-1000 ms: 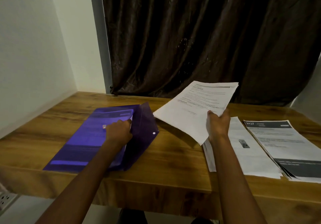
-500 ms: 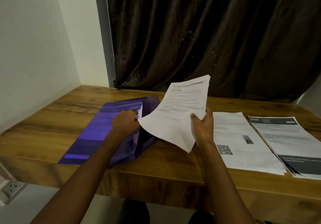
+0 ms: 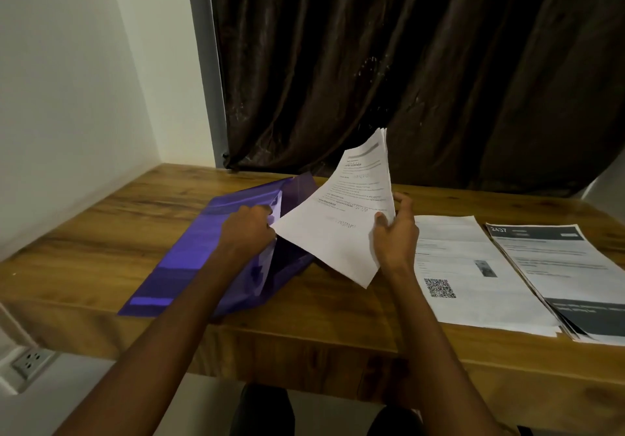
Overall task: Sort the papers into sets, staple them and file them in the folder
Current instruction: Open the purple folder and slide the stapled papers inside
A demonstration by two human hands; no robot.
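Pinched along its right edge by the right hand [image 3: 394,232], thumb on the printed face, a set of papers [image 3: 341,219] tilts at frame centre, its lower-left corner aimed at the mouth of the purple folder [image 3: 189,259]. Left hand [image 3: 248,232] grips that opening, seemingly lifting the cover so the sheets can slide in. Folder lies left of centre, translucent, flap raised. Two more paper stacks [image 3: 473,266] rest at the right on the wooden table [image 3: 101,232].
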